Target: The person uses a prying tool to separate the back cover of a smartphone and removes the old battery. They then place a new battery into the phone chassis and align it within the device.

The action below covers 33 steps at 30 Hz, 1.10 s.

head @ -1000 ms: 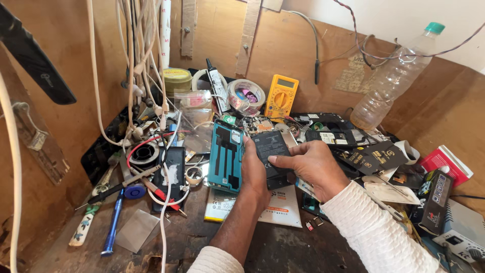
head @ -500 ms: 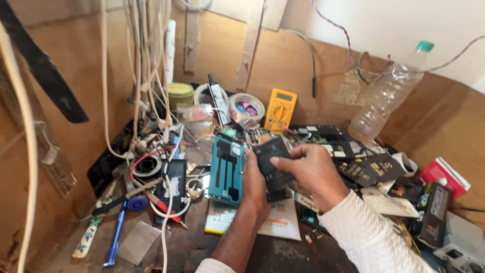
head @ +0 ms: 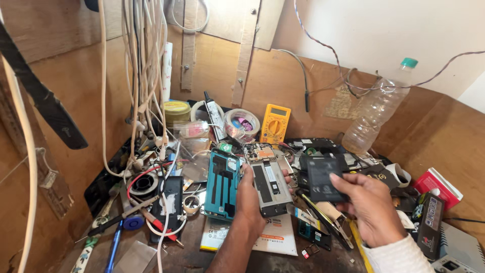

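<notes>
My left hand (head: 251, 198) grips an opened phone body (head: 269, 182) with its grey inner frame and circuit board showing, held over the cluttered bench. My right hand (head: 371, 205) holds a flat black battery (head: 321, 178) pinched at its lower edge, lifted to the right of the phone and apart from it. A teal phone back cover (head: 222, 183) lies just left of my left hand. Under my hands lie a white paper card (head: 277, 235) and small loose parts.
A yellow multimeter (head: 275, 123) leans at the back wall beside tape rolls (head: 241, 123). A clear plastic bottle (head: 376, 111) stands back right. White cables (head: 144, 76) hang at left. A black phone (head: 171, 199), solder wire, a blue pen (head: 114, 246) and boxes (head: 437, 187) crowd the bench.
My right hand has drawn the black battery away from the phone body to the right. The left hand still grips the phone. The camera has tilted upward.
</notes>
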Each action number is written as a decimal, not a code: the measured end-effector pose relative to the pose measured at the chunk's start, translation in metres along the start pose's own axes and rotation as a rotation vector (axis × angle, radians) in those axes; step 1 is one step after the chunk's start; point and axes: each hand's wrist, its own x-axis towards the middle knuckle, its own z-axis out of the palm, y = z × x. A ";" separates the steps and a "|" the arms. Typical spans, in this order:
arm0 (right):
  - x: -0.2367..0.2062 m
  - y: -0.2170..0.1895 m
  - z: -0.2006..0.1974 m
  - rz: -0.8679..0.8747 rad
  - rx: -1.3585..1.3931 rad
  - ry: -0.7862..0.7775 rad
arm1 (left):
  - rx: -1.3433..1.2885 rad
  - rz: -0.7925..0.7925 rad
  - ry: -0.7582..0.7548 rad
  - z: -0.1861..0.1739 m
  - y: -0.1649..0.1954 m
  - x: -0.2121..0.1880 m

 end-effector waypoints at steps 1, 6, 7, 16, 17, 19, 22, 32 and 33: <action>0.003 0.006 -0.006 0.014 -0.001 0.033 | -0.011 0.008 -0.032 0.000 0.001 0.000; 0.016 0.038 -0.028 0.062 -0.054 0.047 | -0.048 -0.023 -0.073 0.001 0.006 -0.003; 0.018 0.044 -0.029 0.069 -0.051 0.038 | -0.046 -0.029 -0.082 0.002 0.007 -0.005; 0.036 0.064 -0.025 -0.021 -0.223 0.091 | -0.006 -0.016 -0.078 0.008 0.011 -0.010; 0.035 0.064 -0.022 -0.042 -0.276 0.110 | -0.002 -0.016 -0.071 0.007 0.011 -0.010; 0.032 0.063 -0.018 -0.087 -0.383 0.152 | -0.036 -0.012 -0.111 0.007 0.013 -0.010; 0.026 0.058 -0.013 -0.190 -0.656 0.228 | -0.079 -0.022 -0.137 0.006 0.013 -0.010; -0.001 0.035 0.003 -0.395 -0.805 0.252 | -0.117 -0.077 -0.124 0.002 0.009 -0.004; -0.004 0.032 0.006 -0.402 -0.711 0.218 | -0.115 -0.063 -0.143 0.002 0.009 -0.003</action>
